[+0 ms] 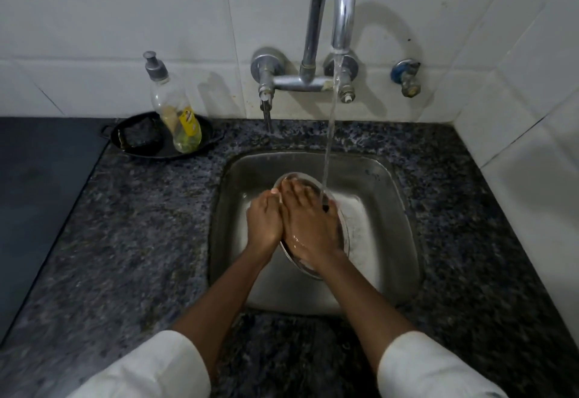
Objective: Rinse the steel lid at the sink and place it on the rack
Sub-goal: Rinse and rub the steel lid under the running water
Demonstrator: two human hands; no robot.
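A round steel lid point(340, 225) is tilted on edge over the steel sink point(394, 209), under a thin stream of water falling from the curved tap point(336, 5). My left hand point(264, 222) grips the lid's left rim. My right hand point(308, 225) lies flat across the lid's face, fingers spread, and covers most of it. The water lands at the lid's upper right edge, next to my right fingers. No rack is in view.
A dish-soap pump bottle point(175, 109) stands in a black dish point(200, 146) with a dark scrubber point(141, 137), at the back left of the speckled granite counter point(141, 225). A dark stove surface point(40, 184) lies at far left. White tiled walls close the back and right.
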